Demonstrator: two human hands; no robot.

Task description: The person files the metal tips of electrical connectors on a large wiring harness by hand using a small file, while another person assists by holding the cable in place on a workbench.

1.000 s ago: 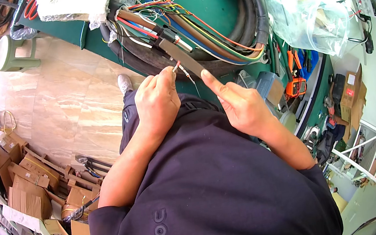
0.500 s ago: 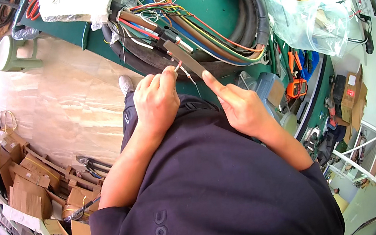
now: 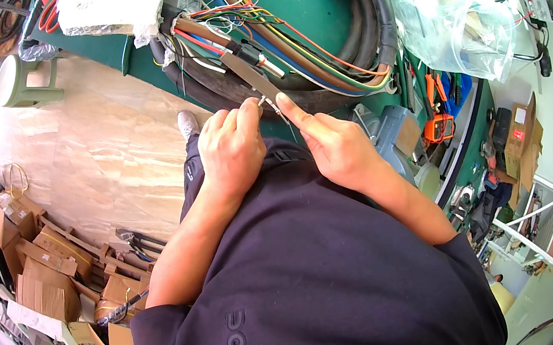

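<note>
My right hand (image 3: 342, 148) grips a flat, grey-brown metal file (image 3: 250, 75), its index finger stretched along the near end. The file slants away to the upper left, towards the cable ends. My left hand (image 3: 231, 147) is closed, thumb and finger pinching a small metal-tipped wire piece (image 3: 270, 105) just below the file. The file appears to touch this piece or lie right against it; which, I cannot tell. Past the file's far end, a black connector with a silver tip (image 3: 260, 59) lies on the thick cable (image 3: 199, 85).
The coiled black cable (image 3: 367, 14) with coloured wires rests on the green table (image 3: 310, 0). At right are a plastic bag (image 3: 461, 36), orange-handled pliers (image 3: 434, 89) and an orange meter (image 3: 438, 129). A green stool (image 3: 27, 80) and cardboard boxes (image 3: 47, 286) stand on the left.
My right hand has slid the file away and to the left, so its fingers are now closer to my left hand. The left hand has hardly moved.
</note>
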